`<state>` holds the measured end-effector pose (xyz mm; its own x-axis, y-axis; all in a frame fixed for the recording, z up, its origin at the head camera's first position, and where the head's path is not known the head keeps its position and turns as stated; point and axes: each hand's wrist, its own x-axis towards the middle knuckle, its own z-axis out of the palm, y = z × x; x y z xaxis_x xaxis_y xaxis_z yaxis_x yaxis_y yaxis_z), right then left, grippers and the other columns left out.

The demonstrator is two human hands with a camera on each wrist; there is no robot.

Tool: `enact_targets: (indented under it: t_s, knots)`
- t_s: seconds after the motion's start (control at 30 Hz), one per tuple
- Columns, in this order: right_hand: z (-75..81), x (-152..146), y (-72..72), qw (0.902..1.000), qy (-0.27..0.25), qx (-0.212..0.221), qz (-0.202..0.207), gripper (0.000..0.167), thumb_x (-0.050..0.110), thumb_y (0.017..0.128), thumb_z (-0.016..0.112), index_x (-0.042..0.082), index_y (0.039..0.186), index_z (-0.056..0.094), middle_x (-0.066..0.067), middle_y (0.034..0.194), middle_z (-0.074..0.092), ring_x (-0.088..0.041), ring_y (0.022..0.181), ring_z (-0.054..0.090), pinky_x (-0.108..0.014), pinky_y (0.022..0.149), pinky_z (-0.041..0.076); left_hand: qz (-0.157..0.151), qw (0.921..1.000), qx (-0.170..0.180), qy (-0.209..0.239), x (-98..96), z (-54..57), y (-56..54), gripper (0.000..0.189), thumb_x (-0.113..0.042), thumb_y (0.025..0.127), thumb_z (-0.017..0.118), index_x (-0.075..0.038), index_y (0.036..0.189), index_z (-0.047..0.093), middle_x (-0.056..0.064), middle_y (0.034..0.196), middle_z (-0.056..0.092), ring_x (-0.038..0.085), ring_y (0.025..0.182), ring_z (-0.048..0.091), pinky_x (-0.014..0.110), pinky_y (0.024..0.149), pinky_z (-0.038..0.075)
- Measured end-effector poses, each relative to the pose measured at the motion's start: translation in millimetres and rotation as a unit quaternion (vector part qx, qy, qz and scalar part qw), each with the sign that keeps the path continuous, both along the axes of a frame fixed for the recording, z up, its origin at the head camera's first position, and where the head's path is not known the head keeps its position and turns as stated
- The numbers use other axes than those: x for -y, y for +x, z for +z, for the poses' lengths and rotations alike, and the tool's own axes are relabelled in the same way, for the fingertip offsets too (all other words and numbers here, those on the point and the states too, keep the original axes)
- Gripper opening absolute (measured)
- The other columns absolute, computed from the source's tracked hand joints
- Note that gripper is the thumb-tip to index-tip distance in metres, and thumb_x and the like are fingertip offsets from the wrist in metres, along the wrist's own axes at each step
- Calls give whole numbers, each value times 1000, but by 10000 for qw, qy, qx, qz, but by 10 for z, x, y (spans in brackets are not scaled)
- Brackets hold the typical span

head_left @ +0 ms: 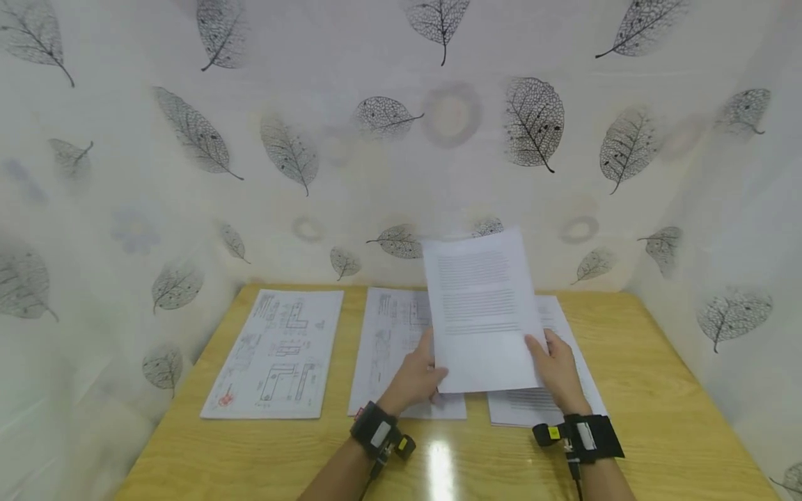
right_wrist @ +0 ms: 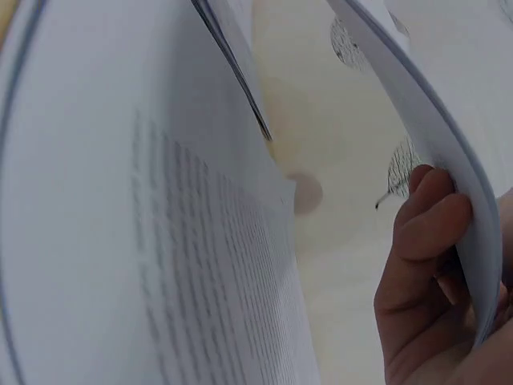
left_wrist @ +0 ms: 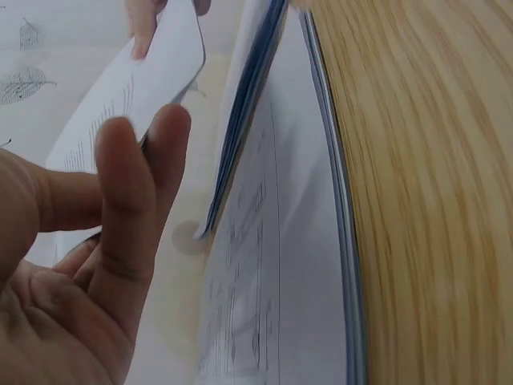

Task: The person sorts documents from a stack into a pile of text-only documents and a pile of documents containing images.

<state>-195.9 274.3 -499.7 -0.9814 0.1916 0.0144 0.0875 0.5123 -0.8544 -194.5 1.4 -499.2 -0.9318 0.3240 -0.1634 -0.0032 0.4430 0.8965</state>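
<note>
A thin sheaf of printed paper (head_left: 479, 355) is held up above the table, tilted, its lines of text facing me. My left hand (head_left: 411, 376) grips its lower left edge, thumb on the front. On the opposite edge my right hand (head_left: 557, 369) pinches the sheaf, with the thumb in front and curled fingers (right_wrist: 433, 228) behind, as the right wrist view shows. Behind and below lie a stack of technical drawings (head_left: 376, 362), partly covered by the left hand and sheaf, and a stack of text pages (head_left: 526, 415), mostly hidden by the sheaf.
Another stack of technical drawings (head_left: 276, 355) with a red stamp mark lies at the left of the wooden table (head_left: 651, 376). A pale curtain (head_left: 351, 181) printed with leaves hangs behind and on both sides. Each wrist wears a black strap with a small camera.
</note>
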Motion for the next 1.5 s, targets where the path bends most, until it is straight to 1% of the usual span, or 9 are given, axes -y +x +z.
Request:
enact_targets:
  t_s: [0.1, 0.27, 0.37, 0.53, 0.63, 0.77, 1.17, 1.4, 1.5]
  knots:
    - [5, -121, -5, 9998, 103, 142, -123, 58, 52, 95, 40, 9, 134, 47, -19, 101, 65, -19, 74, 63, -28, 57, 49, -8, 9999, -55, 90, -134, -12, -11, 84, -16, 88, 59, -36, 149, 4, 6, 73, 69, 23, 46, 61, 30, 37, 43]
    - [44, -328, 8, 9985, 372, 395, -75, 63, 55, 95, 37, 8, 138, 43, -21, 107, 62, -20, 78, 62, -28, 59, 49, -144, 9997, -107, -194, -361, 12, 2, 84, -16, 87, 58, -32, 150, 5, 5, 66, 67, 20, 46, 60, 27, 39, 40]
    - [90, -443, 33, 9977, 436, 517, 103, 66, 54, 95, 36, 7, 141, 38, -22, 113, 60, -20, 81, 61, -28, 62, 48, -249, 9990, -205, -325, -484, 23, 24, 84, -15, 88, 57, -28, 151, 3, 3, 64, 65, 19, 46, 59, 26, 39, 38]
    - [187, -635, 104, 9921, 551, 873, 718, 61, 42, 100, 32, 2, 146, 27, -25, 123, 54, -24, 91, 58, -29, 71, 46, -281, 9987, -318, -289, -657, 7, 58, 79, -12, 89, 57, -33, 148, 9, -1, 64, 63, 18, 45, 59, 25, 38, 40]
    - [248, -753, 160, 9840, 691, 1109, 1210, 56, 29, 102, 34, -4, 146, 22, -31, 135, 44, -37, 109, 52, -45, 84, 47, -259, 9989, -315, -251, -738, -9, 82, 79, -10, 88, 59, -36, 147, 12, -3, 65, 63, 17, 45, 59, 25, 38, 42]
    - [336, -896, 223, 9725, 1023, 1406, 1551, 57, 18, 98, 42, -10, 144, 20, -38, 141, 30, -52, 127, 35, -62, 96, 36, -322, 9991, -221, -159, -824, -4, 121, 80, -9, 87, 61, -35, 146, 15, -2, 67, 61, 17, 46, 59, 26, 39, 43]
    - [327, -1034, 187, 9544, 1249, 2420, 1220, 68, 22, 95, 50, -15, 141, 17, -43, 140, 22, -58, 126, 28, -65, 97, 33, -587, 9977, -78, -344, -959, -102, 154, 61, -9, 87, 62, -22, 138, 33, 1, 64, 60, 15, 43, 56, 27, 40, 43]
    - [215, -1061, 189, 9555, 1352, 2353, 1155, 62, 16, 91, 54, -13, 139, 26, -42, 133, 35, -55, 118, 42, -60, 90, 42, -568, 9930, -353, -977, -956, -125, 172, 62, -16, 83, 67, -23, 136, 37, -2, 109, 67, 3, 73, 58, 21, 63, 46]
    - [174, -1064, 176, 9551, 1438, 2335, 1118, 62, 12, 89, 56, -15, 138, 26, -43, 128, 40, -52, 112, 49, -55, 85, 46, -543, 9913, -330, -1152, -951, -127, 168, 62, -17, 82, 68, -22, 136, 38, -1, 109, 67, 4, 73, 58, 21, 63, 45]
